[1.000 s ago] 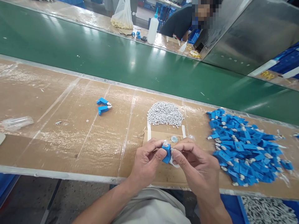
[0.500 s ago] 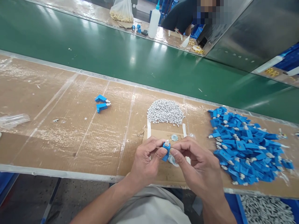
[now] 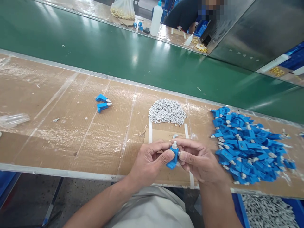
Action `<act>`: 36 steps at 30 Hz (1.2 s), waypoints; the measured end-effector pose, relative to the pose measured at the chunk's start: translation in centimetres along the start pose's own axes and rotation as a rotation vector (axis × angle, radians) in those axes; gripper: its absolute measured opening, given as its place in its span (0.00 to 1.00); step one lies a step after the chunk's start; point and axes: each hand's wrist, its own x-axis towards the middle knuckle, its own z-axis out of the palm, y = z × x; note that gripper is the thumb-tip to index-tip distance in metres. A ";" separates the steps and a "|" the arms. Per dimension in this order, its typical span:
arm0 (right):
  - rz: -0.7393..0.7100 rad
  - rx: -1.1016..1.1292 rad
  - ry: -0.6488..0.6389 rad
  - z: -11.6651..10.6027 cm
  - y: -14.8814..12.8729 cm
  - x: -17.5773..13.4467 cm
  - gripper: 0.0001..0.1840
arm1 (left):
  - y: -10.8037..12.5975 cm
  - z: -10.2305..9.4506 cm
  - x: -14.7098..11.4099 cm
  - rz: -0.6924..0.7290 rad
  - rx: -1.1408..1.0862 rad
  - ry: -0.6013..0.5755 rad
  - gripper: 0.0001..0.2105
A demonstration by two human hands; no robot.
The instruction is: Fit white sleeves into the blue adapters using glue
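Observation:
My left hand point(image 3: 148, 163) and my right hand point(image 3: 200, 161) meet over the front edge of the cardboard-covered bench point(image 3: 71, 126). Between their fingertips is a small blue plastic connector point(image 3: 173, 158) with a white tip pointing up; both hands pinch it. A heap of small grey-white parts point(image 3: 167, 111) lies just beyond the hands. To the right spreads a large pile of blue connectors point(image 3: 247, 148). Two more blue connectors point(image 3: 102, 103) lie apart at centre left.
A green conveyor belt point(image 3: 118, 53) runs behind the bench. Across it, another person sits by a white squeeze bottle point(image 3: 156, 17) and a plastic bag point(image 3: 123, 9). A clear plastic piece point(image 3: 13, 119) lies at the left edge. A blue bin of small parts point(image 3: 270, 212) sits below right.
The view has shifted slightly. My hands have turned the blue connector and drawn it a little nearer the bench edge, with the right fingers closing more tightly on it.

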 end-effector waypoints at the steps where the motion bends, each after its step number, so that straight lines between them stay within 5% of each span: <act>1: 0.016 0.026 -0.003 0.0 0.1 0.0 0.16 | 0.1 0.1 0.0 -0.001 -0.012 -0.002 0.13; 17: -0.045 0.000 0.030 0.4 0.6 -0.5 0.14 | -0.4 0.1 -0.3 0.066 0.206 0.042 0.14; 24: -0.041 -0.017 -0.070 0.0 1.2 0.1 0.19 | -0.3 -0.9 -0.4 -0.088 0.009 0.059 0.15; 36: 0.032 0.022 0.026 -0.3 2.3 0.1 0.19 | -0.1 0.1 -0.6 -0.155 -0.025 0.054 0.19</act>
